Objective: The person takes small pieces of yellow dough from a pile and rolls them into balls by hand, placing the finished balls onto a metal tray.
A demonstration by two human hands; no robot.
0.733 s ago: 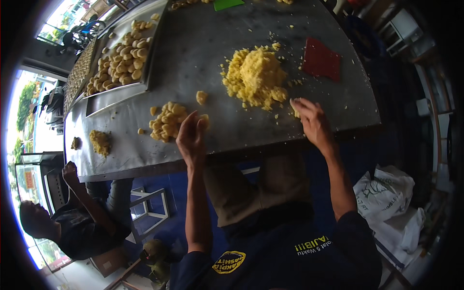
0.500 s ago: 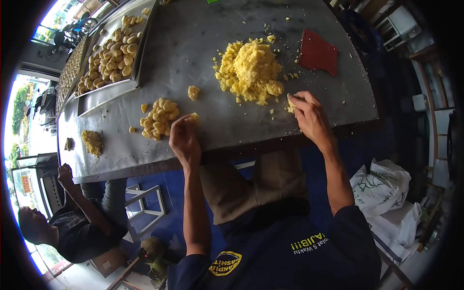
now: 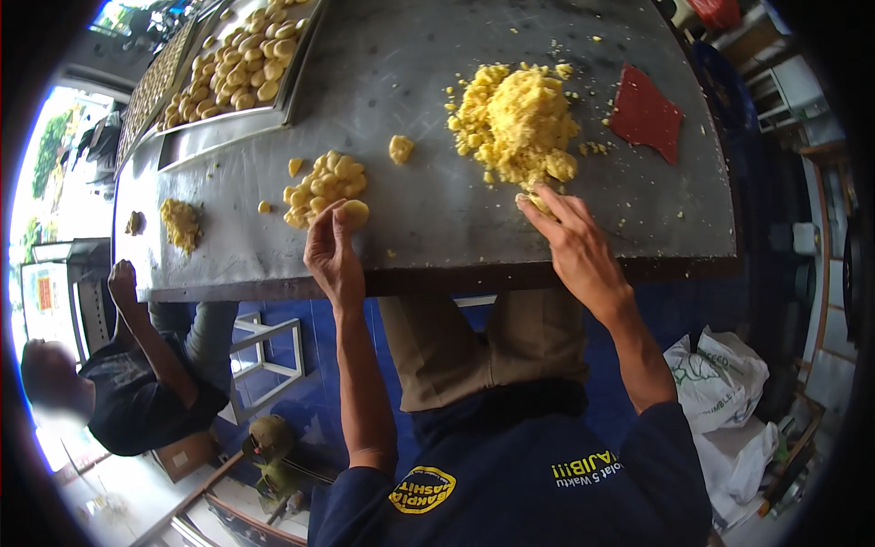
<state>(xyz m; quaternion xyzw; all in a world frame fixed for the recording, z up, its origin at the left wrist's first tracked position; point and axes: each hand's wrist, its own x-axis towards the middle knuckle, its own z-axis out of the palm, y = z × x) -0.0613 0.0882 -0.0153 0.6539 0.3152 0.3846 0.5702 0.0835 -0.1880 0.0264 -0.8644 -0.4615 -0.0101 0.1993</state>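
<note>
Left hand [image 3: 330,251] (fingers curled) around dough ball [image 3: 355,212]

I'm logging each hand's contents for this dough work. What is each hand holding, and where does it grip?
The left hand holds a small yellow dough ball at its fingertips. The right hand pinches a bit of dough at the edge of the big crumbly pile.

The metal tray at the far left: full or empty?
Mostly full: the metal tray holds many shaped yellow dough pieces, with a bare strip at its near end.

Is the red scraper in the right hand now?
No: the red scraper lies on the table, while the right hand pinches yellow dough.
</note>
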